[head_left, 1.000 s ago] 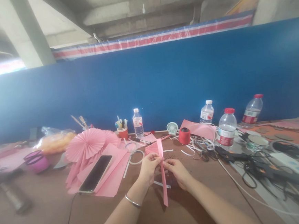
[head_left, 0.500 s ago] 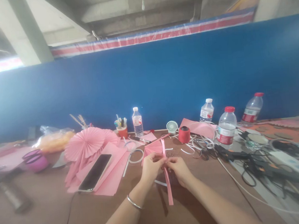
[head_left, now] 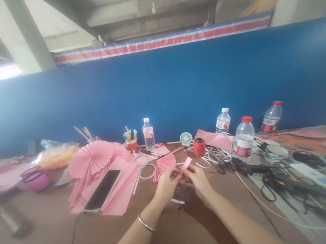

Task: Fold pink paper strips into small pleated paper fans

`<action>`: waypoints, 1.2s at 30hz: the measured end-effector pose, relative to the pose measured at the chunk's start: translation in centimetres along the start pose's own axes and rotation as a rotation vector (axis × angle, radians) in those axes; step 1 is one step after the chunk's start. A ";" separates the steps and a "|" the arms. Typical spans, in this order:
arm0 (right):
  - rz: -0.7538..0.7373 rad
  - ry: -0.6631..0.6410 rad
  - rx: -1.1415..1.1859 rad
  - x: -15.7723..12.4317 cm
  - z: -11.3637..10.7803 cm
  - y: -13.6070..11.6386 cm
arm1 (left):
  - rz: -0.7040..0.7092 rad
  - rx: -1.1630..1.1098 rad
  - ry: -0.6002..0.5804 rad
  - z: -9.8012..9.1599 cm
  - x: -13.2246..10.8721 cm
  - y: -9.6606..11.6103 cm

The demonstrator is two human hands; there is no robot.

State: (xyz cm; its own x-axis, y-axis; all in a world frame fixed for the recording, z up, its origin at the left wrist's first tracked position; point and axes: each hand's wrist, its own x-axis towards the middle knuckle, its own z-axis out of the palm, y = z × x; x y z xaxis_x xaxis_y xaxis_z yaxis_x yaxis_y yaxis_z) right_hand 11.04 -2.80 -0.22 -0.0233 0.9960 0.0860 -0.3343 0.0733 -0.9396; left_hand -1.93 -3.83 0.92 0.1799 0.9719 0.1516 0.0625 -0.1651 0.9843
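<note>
Near the centre of the frame, slightly below the middle, the right hand (head_left: 199, 180) had its grip closed, thumb against fingers, on a pink paper strip (head_left: 187, 162), whose free end pointed up. The left hand (head_left: 166, 185) met it from the left, its grip also pinched on the strip. Just beyond the left hand, a pleated pink fan (head_left: 165, 164) lay on the worktop (head_left: 93, 242); a phone (head_left: 102, 190) rested on pink sheets (head_left: 128, 179) at lower left.

The left hand (head_left: 165, 185) covers part of the pink fan (head_left: 166, 162); the pink strip (head_left: 187, 162) is partly hidden. Both forearms (head_left: 134, 231) are cut off (bottom edge). The grey cylinder (head_left: 11, 219) is blurred.
</note>
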 end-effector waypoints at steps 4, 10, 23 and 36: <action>-0.007 0.066 0.104 0.2 -0.2 0.1 | -0.035 0.005 -0.060 0.1 0.1 -0.2; 0.008 0.108 0.111 0.4 -0.4 0.0 | -0.077 -0.038 -0.066 -0.1 0.3 0.3; 0.049 0.079 0.111 0.4 -0.8 -0.1 | -0.058 0.016 -0.133 -0.3 -0.1 1.1; 0.013 0.071 0.119 0.6 -0.9 0.2 | -0.098 -0.106 -0.029 -1.2 0.6 -0.2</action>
State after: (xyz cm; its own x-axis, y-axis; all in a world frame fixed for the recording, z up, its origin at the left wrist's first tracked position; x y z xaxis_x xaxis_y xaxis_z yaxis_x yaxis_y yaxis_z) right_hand 11.82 -2.11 -0.70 0.0370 0.9983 0.0460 -0.4442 0.0576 -0.8941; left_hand -3.03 -3.03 0.89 0.2061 0.9771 0.0534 -0.0230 -0.0497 0.9985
